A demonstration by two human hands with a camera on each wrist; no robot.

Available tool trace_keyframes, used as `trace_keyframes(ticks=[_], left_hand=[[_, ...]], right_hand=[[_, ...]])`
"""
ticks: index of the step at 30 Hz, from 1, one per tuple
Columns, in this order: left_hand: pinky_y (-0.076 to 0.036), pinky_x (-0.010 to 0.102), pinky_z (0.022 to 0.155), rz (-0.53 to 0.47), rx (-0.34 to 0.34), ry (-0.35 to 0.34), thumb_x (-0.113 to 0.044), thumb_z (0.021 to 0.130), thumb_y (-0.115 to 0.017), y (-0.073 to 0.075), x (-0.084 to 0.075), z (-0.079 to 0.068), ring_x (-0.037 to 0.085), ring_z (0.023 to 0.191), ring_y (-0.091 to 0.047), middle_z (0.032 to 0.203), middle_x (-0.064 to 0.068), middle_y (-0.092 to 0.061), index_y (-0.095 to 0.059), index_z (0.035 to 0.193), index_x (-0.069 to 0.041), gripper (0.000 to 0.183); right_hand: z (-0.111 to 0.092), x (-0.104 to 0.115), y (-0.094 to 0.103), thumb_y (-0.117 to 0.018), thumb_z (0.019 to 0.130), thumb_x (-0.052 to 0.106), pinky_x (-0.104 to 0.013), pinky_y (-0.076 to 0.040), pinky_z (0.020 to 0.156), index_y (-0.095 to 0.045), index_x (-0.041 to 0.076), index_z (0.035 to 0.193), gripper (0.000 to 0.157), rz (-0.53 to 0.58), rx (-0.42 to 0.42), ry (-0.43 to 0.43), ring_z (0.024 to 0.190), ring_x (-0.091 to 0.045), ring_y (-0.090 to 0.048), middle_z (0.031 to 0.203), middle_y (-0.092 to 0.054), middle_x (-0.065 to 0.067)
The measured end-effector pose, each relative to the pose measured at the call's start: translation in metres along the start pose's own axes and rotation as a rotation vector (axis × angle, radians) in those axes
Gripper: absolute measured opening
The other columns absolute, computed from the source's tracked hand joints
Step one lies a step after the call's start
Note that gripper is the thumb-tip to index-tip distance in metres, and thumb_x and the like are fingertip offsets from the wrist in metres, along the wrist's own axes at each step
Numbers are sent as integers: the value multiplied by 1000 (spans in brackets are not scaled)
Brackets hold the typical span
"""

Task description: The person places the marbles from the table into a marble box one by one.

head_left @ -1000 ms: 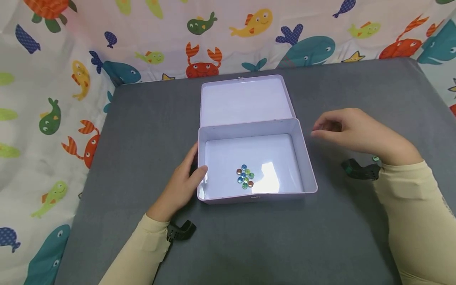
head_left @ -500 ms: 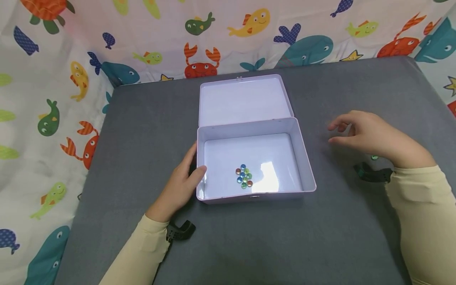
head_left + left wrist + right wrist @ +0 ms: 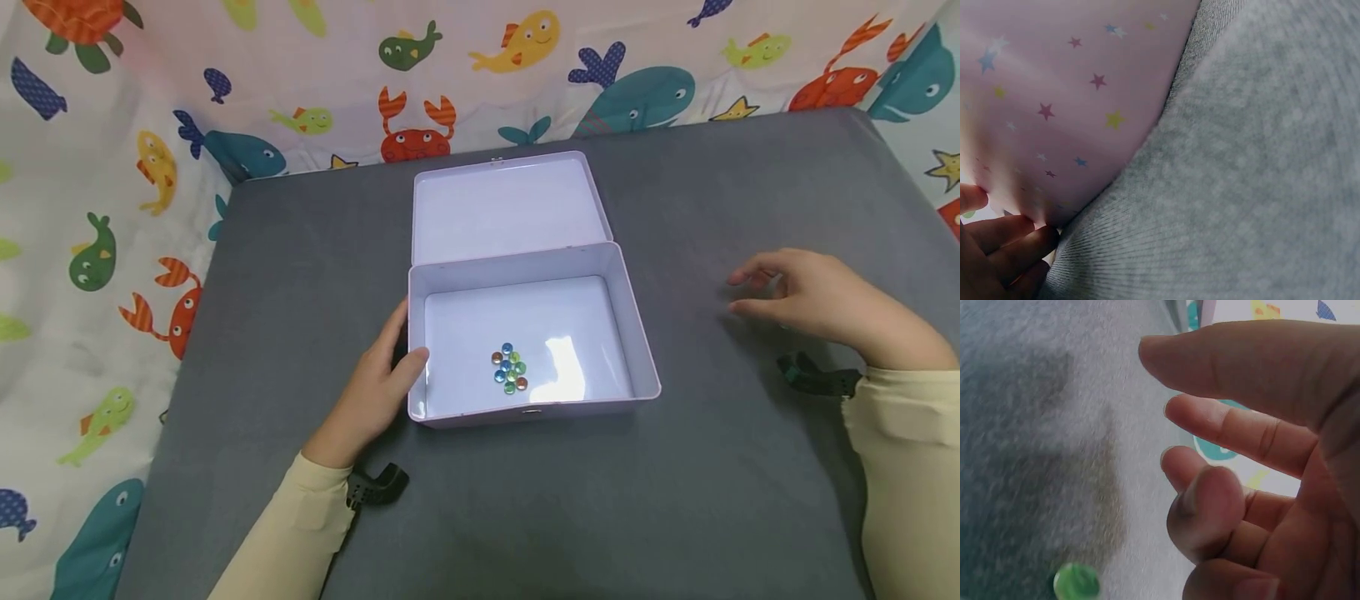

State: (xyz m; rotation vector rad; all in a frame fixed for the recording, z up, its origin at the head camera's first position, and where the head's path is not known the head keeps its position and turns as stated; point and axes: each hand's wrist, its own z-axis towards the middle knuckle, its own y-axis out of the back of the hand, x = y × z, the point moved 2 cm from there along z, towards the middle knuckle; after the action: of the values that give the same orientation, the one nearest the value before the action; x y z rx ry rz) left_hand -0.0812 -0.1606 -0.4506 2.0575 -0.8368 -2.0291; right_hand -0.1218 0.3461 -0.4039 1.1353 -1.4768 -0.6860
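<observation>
A pale lilac box [image 3: 525, 308] lies on the table with its lid [image 3: 510, 208] folded back; in the left wrist view its outer side [image 3: 1085, 75] is pink with coloured stars. Several glass marbles [image 3: 510, 367], blue, green, yellow-green and brown, lie clustered on its floor. My left hand [image 3: 367, 392] grips the box's left wall, thumb over the rim and fingers outside. To the right of the box, my right hand [image 3: 832, 300] hovers over the table with loosely bent fingers and holds nothing. A green glass marble [image 3: 1077, 581] is on the table below it, almost hidden in the head view.
A grey cloth [image 3: 562, 517] covers the table. Behind it and at its left hangs a white curtain [image 3: 337, 50] with printed sea animals. Each wrist wears a black camera mount [image 3: 378, 485].
My right hand has moved right and a little nearer, away from the box, and now covers most of the green marble. My left hand stays on the box.
</observation>
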Motion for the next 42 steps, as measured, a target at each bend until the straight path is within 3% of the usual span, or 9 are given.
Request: trace_keyframes(ticks=[5, 24, 42], left_hand=[[-24, 63, 123, -7, 6, 0, -40, 108, -48, -1, 1, 0, 21, 157, -24, 173, -9, -21, -14, 168, -43, 69], [-24, 64, 123, -1, 4, -13, -39, 108, -48, 1, 2, 0, 24, 157, -26, 173, -5, -22, -15, 169, -38, 70], [-21, 59, 126, 25, -8, -18, -40, 107, -50, 3, 2, 0, 23, 158, -23, 174, -1, -22, -15, 170, -31, 73]], right_hand=[[-7, -9, -2, -86, 87, 23, -33, -43, 58, -71, -4, 117, 43, -26, -26, -10, 70, -20, -54, 101, -70, -21], [-21, -45, -8, -87, 86, 28, -38, -46, 66, -68, -4, 115, 47, 7, 27, -128, 79, -22, -61, 97, -71, -20], [-27, -46, -9, -87, 87, 25, -32, -45, 61, -69, -6, 106, 40, 3, 21, -133, 73, -18, -58, 86, -69, -9]])
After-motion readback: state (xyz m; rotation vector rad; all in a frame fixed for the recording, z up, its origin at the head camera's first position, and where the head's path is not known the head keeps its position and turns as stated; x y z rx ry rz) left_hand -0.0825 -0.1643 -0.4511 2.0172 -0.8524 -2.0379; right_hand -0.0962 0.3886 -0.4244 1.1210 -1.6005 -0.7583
